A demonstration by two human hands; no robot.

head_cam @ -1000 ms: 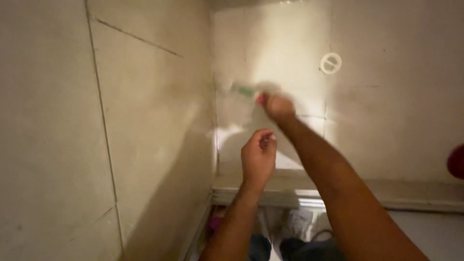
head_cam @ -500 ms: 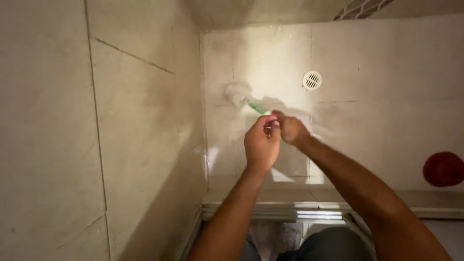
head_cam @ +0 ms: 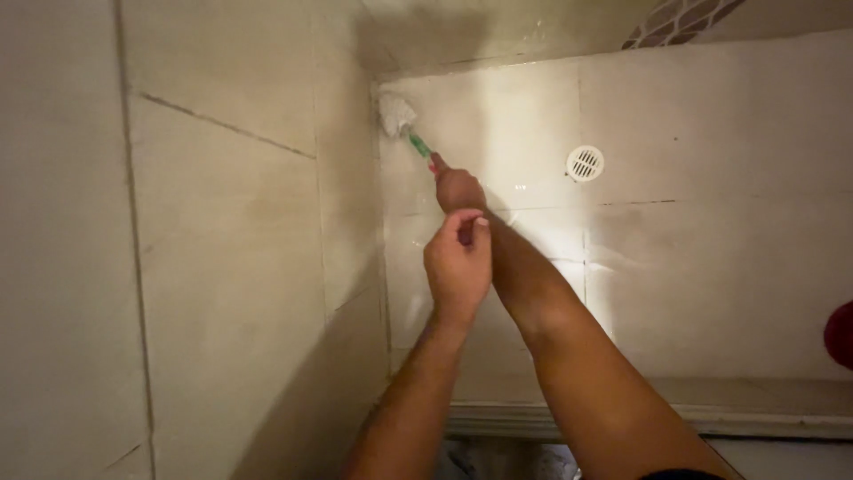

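Now we look down into a shower stall, and the big beige tiled wall (head_cam: 178, 267) fills the whole left side, its dark grout lines running across. Next in size, the pale wet tiled floor (head_cam: 711, 267) spreads out to the right, shining under our light, with the raised stone threshold (head_cam: 755, 400) along its near edge. Our right hand (head_cam: 458, 187) is stretched far out and clamped around the green plastic handle of a white-headed scrubbing brush (head_cam: 398, 116). Half a second ago that brush head sat out on the open floor, close to the hand; now it is pressed right into the far corner where wall and floor meet, so the scrubbing has moved up to the corner seam. Our left hand (head_cam: 459, 262) hangs in the air just behind the right wrist, fingers curled loosely together and holding nothing, where earlier it nearly touched the right hand. Well to the right sits the small round white drain cover (head_cam: 585, 163), apart from the brush. A dark red rounded object (head_cam: 840, 333) peeks in at the right edge.
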